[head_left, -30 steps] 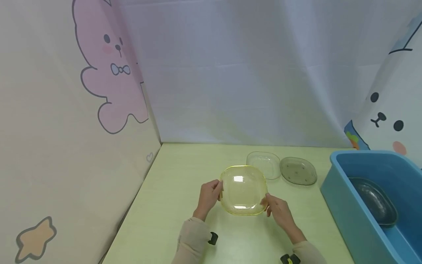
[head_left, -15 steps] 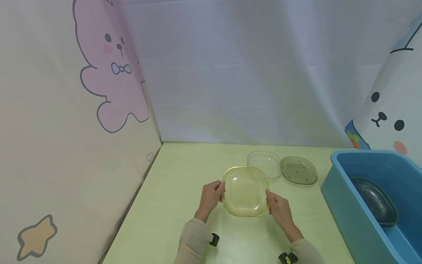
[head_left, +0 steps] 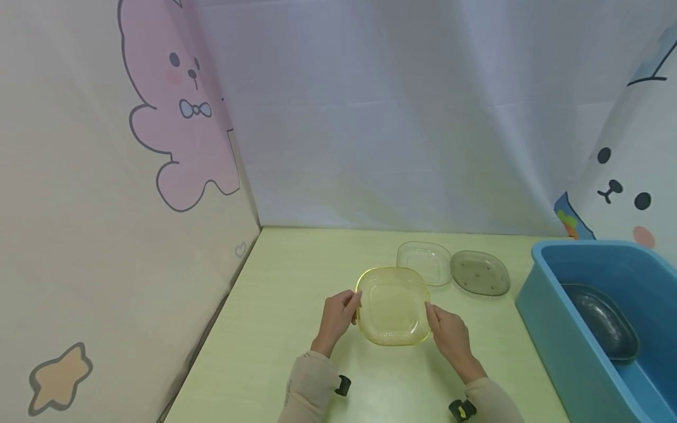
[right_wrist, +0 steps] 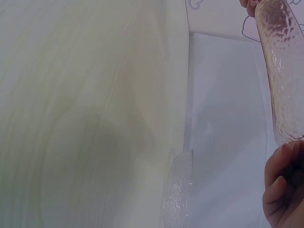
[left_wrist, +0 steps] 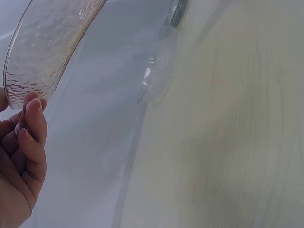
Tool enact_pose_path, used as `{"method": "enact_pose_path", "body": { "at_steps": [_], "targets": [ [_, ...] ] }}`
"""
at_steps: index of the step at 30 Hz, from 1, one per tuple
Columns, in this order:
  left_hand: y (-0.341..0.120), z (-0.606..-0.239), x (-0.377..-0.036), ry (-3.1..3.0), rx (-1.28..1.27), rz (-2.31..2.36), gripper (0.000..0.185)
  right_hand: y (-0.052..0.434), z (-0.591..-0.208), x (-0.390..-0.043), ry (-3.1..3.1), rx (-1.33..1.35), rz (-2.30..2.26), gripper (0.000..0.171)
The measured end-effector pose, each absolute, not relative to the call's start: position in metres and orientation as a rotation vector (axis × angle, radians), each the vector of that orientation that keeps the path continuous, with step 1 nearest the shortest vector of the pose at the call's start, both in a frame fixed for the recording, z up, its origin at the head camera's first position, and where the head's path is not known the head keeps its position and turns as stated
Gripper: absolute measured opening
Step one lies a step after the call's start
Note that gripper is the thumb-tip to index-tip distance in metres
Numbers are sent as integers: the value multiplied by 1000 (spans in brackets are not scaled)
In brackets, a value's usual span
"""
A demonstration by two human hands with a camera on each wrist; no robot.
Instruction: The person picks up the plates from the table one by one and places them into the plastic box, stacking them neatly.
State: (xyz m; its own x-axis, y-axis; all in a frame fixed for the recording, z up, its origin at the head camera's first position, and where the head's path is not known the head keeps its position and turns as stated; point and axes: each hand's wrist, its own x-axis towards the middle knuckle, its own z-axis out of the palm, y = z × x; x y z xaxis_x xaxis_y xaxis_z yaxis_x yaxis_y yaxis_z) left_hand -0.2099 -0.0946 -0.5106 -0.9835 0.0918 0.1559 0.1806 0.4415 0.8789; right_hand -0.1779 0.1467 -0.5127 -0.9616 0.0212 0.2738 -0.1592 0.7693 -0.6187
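Note:
A square yellow transparent plate (head_left: 393,306) is held just above the green table (head_left: 275,317) between both hands. My left hand (head_left: 338,316) grips its left rim, and my right hand (head_left: 445,335) grips its right rim. In the left wrist view the plate's hammered underside (left_wrist: 52,47) shows above my fingers (left_wrist: 28,137). The right wrist view shows the plate's edge (right_wrist: 282,71) above my fingers (right_wrist: 285,185).
A clear square plate (head_left: 424,262) and a smoky grey plate (head_left: 480,273) lie on the table behind the yellow one. A blue plastic tub (head_left: 560,329) at the right holds a dark bowl (head_left: 603,320). Cartoon-printed panels wall the left, back and right.
The yellow plate has tilted flatter and dropped a little toward the table. Both hands kept their hold on its rims.

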Motion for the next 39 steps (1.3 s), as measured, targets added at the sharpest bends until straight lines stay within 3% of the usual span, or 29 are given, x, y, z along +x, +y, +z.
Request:
{"method": "enact_pose_path", "body": {
  "at_steps": [10, 20, 39],
  "targets": [
    [-97, -511, -206, -2496, -145, -1746, 44, 146, -506, -182, -2676, 168, 790, 41],
    [-105, -516, -203, -2497, -70, -1774, 33, 155, -491, -189, -2676, 177, 705, 40],
    [-120, -527, -192, -2438, -3, -1849, 34, 178, -437, -218, -2943, 260, 591, 43]
  ]
}}
